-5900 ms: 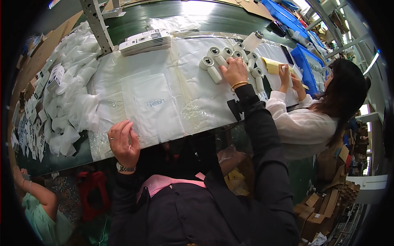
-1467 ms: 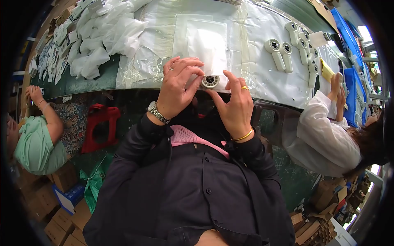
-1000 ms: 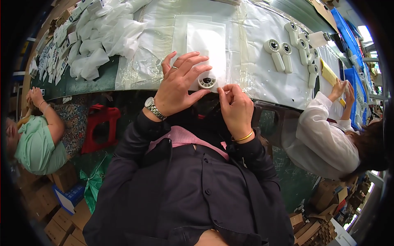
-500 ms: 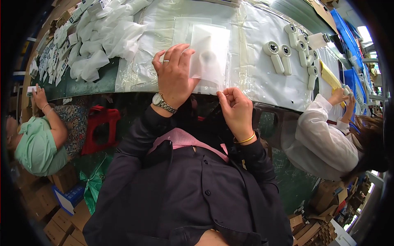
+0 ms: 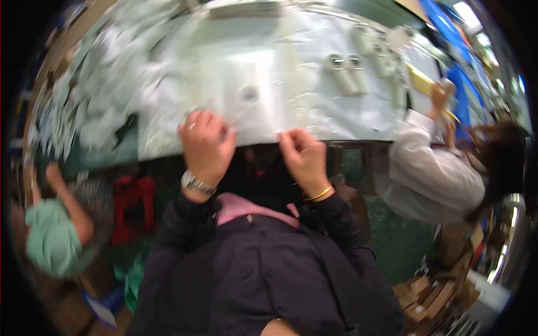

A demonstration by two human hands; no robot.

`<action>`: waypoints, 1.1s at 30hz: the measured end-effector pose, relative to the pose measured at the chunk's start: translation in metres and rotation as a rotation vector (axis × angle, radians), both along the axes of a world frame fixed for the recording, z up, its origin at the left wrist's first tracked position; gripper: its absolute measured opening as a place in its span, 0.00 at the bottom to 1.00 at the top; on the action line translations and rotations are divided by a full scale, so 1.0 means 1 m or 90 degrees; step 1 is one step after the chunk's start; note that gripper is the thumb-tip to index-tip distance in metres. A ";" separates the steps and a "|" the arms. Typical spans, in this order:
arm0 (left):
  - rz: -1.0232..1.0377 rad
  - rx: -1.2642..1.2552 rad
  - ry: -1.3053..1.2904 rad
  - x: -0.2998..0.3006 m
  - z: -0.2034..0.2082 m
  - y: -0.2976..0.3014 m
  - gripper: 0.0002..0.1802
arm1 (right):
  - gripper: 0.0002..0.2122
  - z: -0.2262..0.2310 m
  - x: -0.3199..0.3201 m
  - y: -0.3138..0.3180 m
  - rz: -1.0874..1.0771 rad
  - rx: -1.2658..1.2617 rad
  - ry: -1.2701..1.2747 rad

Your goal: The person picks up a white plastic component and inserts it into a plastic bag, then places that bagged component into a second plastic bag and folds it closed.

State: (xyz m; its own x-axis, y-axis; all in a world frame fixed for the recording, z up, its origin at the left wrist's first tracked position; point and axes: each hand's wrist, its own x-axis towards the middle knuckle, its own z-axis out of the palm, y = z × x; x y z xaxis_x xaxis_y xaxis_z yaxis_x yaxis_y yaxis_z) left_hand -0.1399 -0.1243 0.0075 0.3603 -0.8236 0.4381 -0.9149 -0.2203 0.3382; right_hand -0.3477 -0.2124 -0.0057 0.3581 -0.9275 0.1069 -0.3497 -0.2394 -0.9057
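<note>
A translucent white plastic bag (image 5: 246,115) lies in front of me at the table's near edge, a dark round spot showing in its middle. My right hand (image 5: 304,157) pinches its near right corner between thumb and forefinger. At the near left corner, my left hand (image 5: 207,148) is closed, thumb and fingertips on the bag's edge; motion blur softens the exact hold. More clear plastic sheets seem to lie beneath the bag, their edges hard to make out.
White handheld fans (image 5: 343,73) lie on the plastic-covered table (image 5: 322,120) to the right. A heap of white bags (image 5: 106,84) fills the left. Co-workers sit on both sides: a green top (image 5: 56,235) left, a white sleeve (image 5: 431,168) right. A red stool (image 5: 134,207) stands left.
My left hand has come off the bag's face, back toward me, and its fingers have curled at the near left corner. My right hand still pinches the right corner. The whole view has shifted.
</note>
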 end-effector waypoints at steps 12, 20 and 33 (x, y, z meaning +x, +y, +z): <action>-0.086 -0.012 0.128 -0.004 0.001 0.015 0.18 | 0.17 -0.014 -0.011 0.010 -0.050 -0.151 0.046; -0.101 -0.022 0.187 0.001 -0.009 0.017 0.19 | 0.18 -0.015 -0.029 0.001 0.003 -0.123 0.107; -0.083 -0.012 0.271 0.013 -0.025 0.025 0.15 | 0.14 -0.003 -0.015 0.010 0.048 -0.200 -0.004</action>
